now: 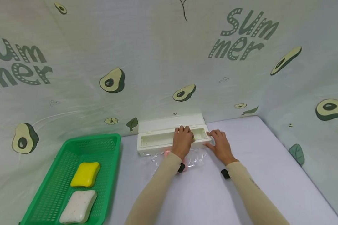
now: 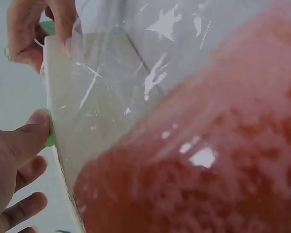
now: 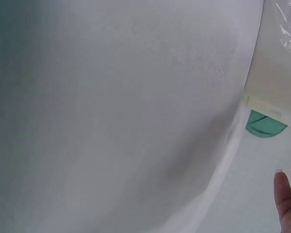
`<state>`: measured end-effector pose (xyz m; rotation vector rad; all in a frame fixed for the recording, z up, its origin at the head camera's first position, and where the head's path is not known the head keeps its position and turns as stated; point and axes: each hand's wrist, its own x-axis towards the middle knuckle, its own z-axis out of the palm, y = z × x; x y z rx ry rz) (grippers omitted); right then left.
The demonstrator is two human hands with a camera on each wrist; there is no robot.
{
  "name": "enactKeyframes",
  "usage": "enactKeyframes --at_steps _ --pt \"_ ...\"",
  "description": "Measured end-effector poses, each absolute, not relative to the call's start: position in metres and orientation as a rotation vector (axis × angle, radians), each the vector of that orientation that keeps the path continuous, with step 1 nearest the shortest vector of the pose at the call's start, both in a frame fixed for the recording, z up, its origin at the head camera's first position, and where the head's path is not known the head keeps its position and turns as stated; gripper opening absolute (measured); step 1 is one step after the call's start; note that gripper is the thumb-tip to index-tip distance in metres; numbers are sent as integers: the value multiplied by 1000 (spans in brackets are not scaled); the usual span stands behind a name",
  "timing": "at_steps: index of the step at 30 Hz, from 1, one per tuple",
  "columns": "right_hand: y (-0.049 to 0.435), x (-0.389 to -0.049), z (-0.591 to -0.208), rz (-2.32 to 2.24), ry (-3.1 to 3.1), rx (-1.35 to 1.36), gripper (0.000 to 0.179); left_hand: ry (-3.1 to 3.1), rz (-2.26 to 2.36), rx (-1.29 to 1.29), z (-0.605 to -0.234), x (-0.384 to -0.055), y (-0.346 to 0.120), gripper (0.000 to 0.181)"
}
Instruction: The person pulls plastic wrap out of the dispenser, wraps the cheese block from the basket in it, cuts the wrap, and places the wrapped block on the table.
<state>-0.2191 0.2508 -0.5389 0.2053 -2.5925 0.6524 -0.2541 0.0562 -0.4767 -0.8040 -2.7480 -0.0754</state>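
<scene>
A long white box [image 1: 157,139] stands open near the back of the table, its lid [image 1: 171,121] raised behind it. My left hand [image 1: 181,142] reaches over the box's front wall, its fingers above the inside. Under its thumb tip shows a small bright green thing [image 2: 50,140], mostly hidden by the thumb; the other visible fingers are loosely bent. My right hand [image 1: 221,147] grips the box's right end, thumb low in front and fingers at the top. A clear plastic bag [image 1: 195,157] with a mottled pink-red thing [image 2: 208,160] lies in front of the box, below my left wrist.
A green plastic basket [image 1: 116,156] stands on the left. In it lie a yellow soap-like block [image 1: 85,175] and a whitish speckled one [image 1: 78,206]. A printed cloth wall [image 1: 152,62] rises directly behind the table [image 1: 202,200].
</scene>
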Motion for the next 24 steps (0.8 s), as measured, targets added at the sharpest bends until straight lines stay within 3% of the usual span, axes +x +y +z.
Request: enactKeyframes --at_steps 13,24 --pt "257 -216 -534 652 -2612 192 58 -2703 -240 -766 -477 -254 -3 12" --pt "253 -217 -534 664 -2634 209 57 -2739 -134 -721 -476 -250 -24 14"
